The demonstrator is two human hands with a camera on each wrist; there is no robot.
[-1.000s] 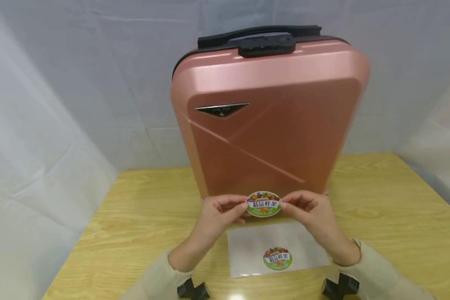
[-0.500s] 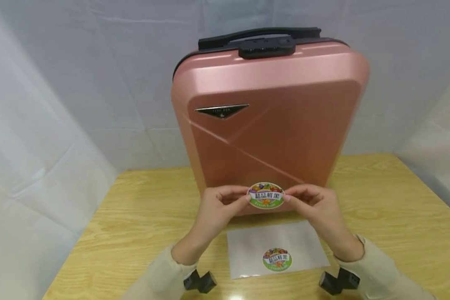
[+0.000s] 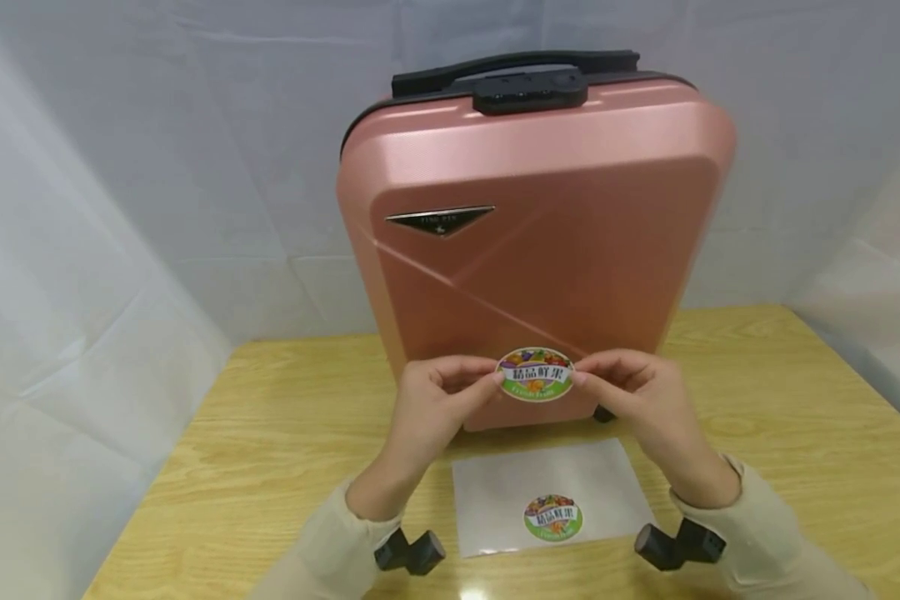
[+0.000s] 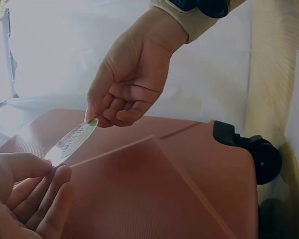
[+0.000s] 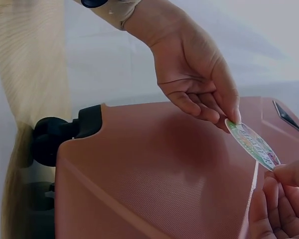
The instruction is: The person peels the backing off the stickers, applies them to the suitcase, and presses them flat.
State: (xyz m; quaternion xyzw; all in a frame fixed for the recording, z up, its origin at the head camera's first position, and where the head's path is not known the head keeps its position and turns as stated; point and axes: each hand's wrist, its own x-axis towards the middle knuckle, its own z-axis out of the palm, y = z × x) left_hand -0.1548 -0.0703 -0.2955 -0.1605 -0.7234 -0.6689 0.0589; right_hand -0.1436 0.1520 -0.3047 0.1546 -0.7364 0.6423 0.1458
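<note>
Wood-grain table (image 3: 270,433), ridged pink suitcase (image 3: 555,258), both hands (image 3: 429,408) (image 3: 652,404) pinching an oval sticker (image 3: 536,374) (fruit-printed) by opposite ends

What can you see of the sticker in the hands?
The oval fruit sticker looks like glossy paper: pale rim, printed fruit on top, dark Chinese characters on a white banner, lettered green lower band. Left hand and right hand pinch its ends, face toward the head camera, in front of the pink suitcase.

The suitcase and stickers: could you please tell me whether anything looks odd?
Nothing stands out: the upright suitcase shows no visible damage, the sticker between left hand and right hand looks whole, and the second sticker lies on the sheet.
</note>
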